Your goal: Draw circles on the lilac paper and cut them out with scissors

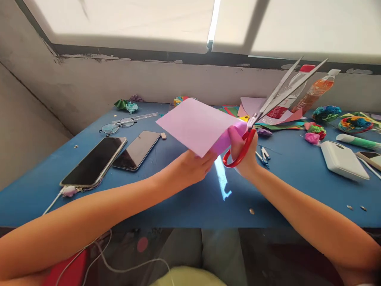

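Paper, pink (198,124) and held up above the blue table (184,194), sits pinched at its near edge in my left hand (190,166), fingers closed on it from below. My right hand (244,153) grips the scissors (262,113) by their red handles, fingers threaded through the loops, just beside the sheet's right edge. The long grey blades stand spread apart, pointing up and away to the right, and the paper's corner lies close to where they cross; I cannot tell whether it is already between them.

Off to the left on the table lie two phones (114,157) side by side, screens dark, the nearer one with a white cable (53,200) plugged in. Beyond them rest a pair of glasses (117,126) and a clear ruler (139,117). To the right lies a white power bank (343,160), with crumpled coloured paper balls (315,133) and flat coloured sheets (268,115) behind it. Two bottles (300,93) lean by the wall.
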Demonstrator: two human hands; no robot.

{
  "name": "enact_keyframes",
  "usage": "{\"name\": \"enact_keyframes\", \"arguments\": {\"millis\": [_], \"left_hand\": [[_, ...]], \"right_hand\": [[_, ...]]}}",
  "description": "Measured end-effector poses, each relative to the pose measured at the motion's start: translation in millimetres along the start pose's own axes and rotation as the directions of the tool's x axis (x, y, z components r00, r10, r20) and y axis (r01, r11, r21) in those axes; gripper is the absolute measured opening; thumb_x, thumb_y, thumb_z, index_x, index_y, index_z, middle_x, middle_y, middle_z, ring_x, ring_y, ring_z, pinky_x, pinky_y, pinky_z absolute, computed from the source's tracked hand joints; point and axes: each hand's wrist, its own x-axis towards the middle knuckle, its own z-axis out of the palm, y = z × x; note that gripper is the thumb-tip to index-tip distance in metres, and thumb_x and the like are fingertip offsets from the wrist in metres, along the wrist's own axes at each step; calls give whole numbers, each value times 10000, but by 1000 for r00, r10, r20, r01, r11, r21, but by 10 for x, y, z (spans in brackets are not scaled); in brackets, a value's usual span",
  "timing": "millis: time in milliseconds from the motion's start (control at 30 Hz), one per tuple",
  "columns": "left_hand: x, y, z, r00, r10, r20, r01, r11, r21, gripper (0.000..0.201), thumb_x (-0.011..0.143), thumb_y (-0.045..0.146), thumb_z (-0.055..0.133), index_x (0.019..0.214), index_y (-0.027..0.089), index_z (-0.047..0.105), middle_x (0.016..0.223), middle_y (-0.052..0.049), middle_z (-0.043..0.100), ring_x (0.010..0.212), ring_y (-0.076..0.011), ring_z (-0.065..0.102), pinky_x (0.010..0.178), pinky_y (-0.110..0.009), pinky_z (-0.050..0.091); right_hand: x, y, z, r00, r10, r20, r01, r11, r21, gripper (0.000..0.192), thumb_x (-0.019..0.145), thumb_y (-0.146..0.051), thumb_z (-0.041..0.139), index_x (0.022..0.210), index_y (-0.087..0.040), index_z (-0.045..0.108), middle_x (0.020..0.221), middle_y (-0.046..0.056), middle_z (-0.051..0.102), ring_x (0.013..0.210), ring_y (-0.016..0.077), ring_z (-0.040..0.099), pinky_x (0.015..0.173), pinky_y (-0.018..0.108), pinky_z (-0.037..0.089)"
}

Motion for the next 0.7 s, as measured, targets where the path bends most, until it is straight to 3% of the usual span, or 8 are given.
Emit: {"name": "enact_keyframes", "arguments": {"millis": [100,167,200,333,400,467,600,700], "left_hand": [[13,111,-97,968,211,139,-205,977,-53,553,838,54,451,1246,398,596,965,-38,703,926,-216,656,864,-396,538],[22,153,-170,892,373,256,-352,928,-126,471,870,166,501,1184,501,605,797,16,677,752,-155,652,733,-293,565],[25,158,-196,863,434,258,-413,901,-135,460,878,189,508,1163,539,600,743,38,653,677,-130,631,673,-253,558],[13,100,-206,765,643,24,-644,764,41,502,864,151,534,1165,549,589,664,70,598,547,-89,539,537,-166,485],[2,69,-188,731,681,-47,-669,728,150,495,847,145,556,1169,518,602,662,66,588,547,-92,521,523,-157,469],[1,58,-180,758,649,-62,-639,759,126,502,842,153,557,1155,544,599,659,67,577,545,-94,514,528,-161,466],[42,78,-196,876,478,56,-469,874,-123,507,837,175,547,1116,596,597,655,69,569,527,-91,513,572,-180,481],[86,95,-210,868,490,85,-475,868,-147,467,841,169,547,1051,576,640,654,68,564,520,-81,495,546,-165,454]], "right_hand": [[158,125,26,988,146,-55,-136,977,163,129,712,-218,542,725,-206,414,646,-33,419,604,117,438,559,267,405],[229,189,41,965,262,-17,-250,935,252,105,670,-165,505,736,-206,434,623,-31,447,583,120,465,535,263,439],[253,211,44,948,317,-1,-304,910,280,110,660,-151,486,740,-207,436,617,-29,459,568,120,473,527,266,455],[293,219,30,885,466,18,-443,827,345,103,668,-136,470,744,-199,437,619,-23,478,499,106,473,505,264,476],[297,194,17,872,489,18,-458,803,380,109,677,-125,480,750,-199,446,622,-26,482,489,103,470,495,253,468],[297,168,7,873,487,23,-452,792,411,114,682,-110,478,746,-201,450,610,-28,473,480,104,458,481,246,456],[289,136,4,883,468,29,-433,790,435,109,703,-93,466,744,-193,462,582,-32,439,469,98,431,459,232,425],[281,130,8,881,472,25,-435,791,429,99,725,-90,460,755,-184,472,561,-37,436,462,95,426,459,227,415]]}}
